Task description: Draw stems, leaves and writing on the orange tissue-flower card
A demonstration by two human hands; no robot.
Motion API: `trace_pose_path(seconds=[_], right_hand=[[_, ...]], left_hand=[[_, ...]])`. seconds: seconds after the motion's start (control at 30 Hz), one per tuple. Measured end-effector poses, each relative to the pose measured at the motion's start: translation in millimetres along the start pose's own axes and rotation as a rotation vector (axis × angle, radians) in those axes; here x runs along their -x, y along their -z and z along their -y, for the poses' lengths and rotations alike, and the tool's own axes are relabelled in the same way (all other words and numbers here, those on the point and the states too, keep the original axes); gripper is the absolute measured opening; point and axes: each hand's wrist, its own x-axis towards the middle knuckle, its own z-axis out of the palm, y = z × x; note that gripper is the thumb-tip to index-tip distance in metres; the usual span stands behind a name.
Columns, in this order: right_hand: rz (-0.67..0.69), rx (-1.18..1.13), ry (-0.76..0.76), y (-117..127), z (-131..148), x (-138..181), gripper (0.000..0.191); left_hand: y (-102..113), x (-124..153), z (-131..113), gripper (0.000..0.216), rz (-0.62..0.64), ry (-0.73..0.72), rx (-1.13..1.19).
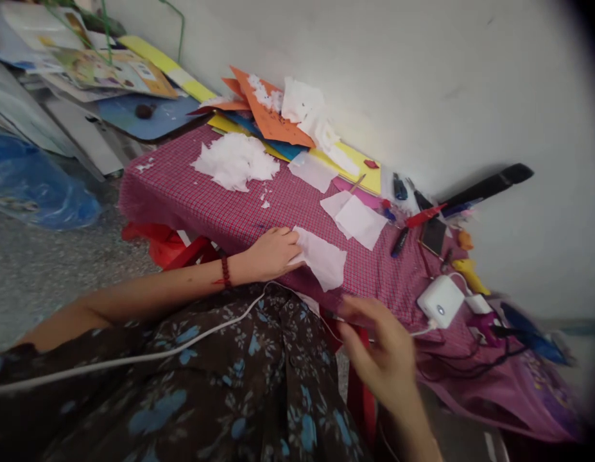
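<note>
A thin white sheet of tissue paper point(323, 260) lies at the near edge of the checkered tablecloth. My left hand point(272, 255), with a dark bead bracelet at the wrist, is closed on its left edge; the thumb side is partly hidden. My right hand point(381, 343) hangs in the air just off the table edge, blurred, its thumb and fingers apart with nothing between them. Beyond the sheet rest more white tissue pieces point(362, 221). A fluffy heap of torn white tissue point(237, 160) sits farther left on the cloth.
Orange card sheets point(271, 106) with white scraps lean by the wall. At the right are a black marker point(400, 242), a white charger box point(440, 301) and dark cables. A white cable point(181, 351) crosses my lap. A blue plastic bag point(37, 186) is at the left.
</note>
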Motion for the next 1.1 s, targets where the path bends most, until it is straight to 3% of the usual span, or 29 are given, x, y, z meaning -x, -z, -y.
trace_pose_path(seconds=[0.17,0.3,0.47,0.57,0.63,0.7,0.77,0.83,0.97,1.03,1.1], right_hand=[[-0.087,0.348,0.043,-55.2,-40.5,-24.5,0.063],[-0.174,0.417,-0.031,-69.5,-72.3,-31.1,0.058],[-0.283,0.288,-0.024,-60.0,-97.2,-27.7,0.037],[-0.321,0.169,-0.013,-54.8,-95.8,-30.6,0.022],[-0.314,0.147,-0.006,-53.2,-87.0,-32.4,0.012],[-0.276,0.167,0.019,-52.4,-74.1,-32.8,0.008],[-0.221,0.199,0.052,-52.3,-60.5,-32.0,0.009],[-0.179,0.212,0.073,-52.1,-49.3,-31.3,0.011],[-0.147,0.138,0.043,-48.8,-40.7,-34.4,0.012],[-0.133,-0.001,-0.045,-44.7,-42.3,-38.7,0.010],[-0.100,-0.233,-0.171,-40.3,-45.5,-44.5,0.009]], left_hand=[[3.1,1.4,-0.3,0.037,0.009,0.016,0.013],[1.4,0.6,0.8,0.034,0.001,0.022,0.031],[-1.8,-3.0,11.9,0.034,-0.010,-0.001,0.098],[6.3,-2.7,20.0,0.035,0.010,-0.062,0.117],[17.1,0.0,18.6,0.049,0.022,-0.078,0.075],[28.6,3.9,9.1,0.070,0.031,-0.089,0.030],[36.1,7.6,-6.1,0.076,0.033,-0.124,0.022],[37.8,9.4,-21.0,0.067,0.017,-0.161,0.054],[36.3,4.1,-31.3,0.026,-0.071,-0.171,0.277],[40.2,-1.3,-27.0,0.013,-0.140,-0.068,0.517],[46.7,-6.6,-21.3,0.009,-0.165,0.149,0.826]])
